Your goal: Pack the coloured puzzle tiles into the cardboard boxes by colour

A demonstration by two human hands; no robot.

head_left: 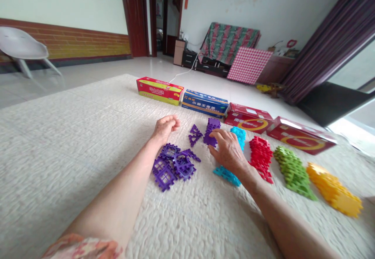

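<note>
My left hand (166, 129) hovers above the pale quilted mat with its fingers curled in, and nothing shows in them. Just below it lies a loose pile of purple interlocking plastic building pieces (165, 177), several with window-like frames. Purple triangular pieces (195, 134) lie between my hands. My right hand (227, 149) is at a row of stacked purple square building pieces (213, 125), thumb and fingertips at its near right edge. This hand and forearm partly cover the light-blue building pieces (238, 136).
Rows of red pieces (260, 157), green pieces (294, 173) and yellow pieces (334, 188) extend rightward. Behind them stand a red-and-yellow box (159, 91), a blue box (205, 103) and two dark-red boxes (249, 118). A white chair (22, 46) is far left.
</note>
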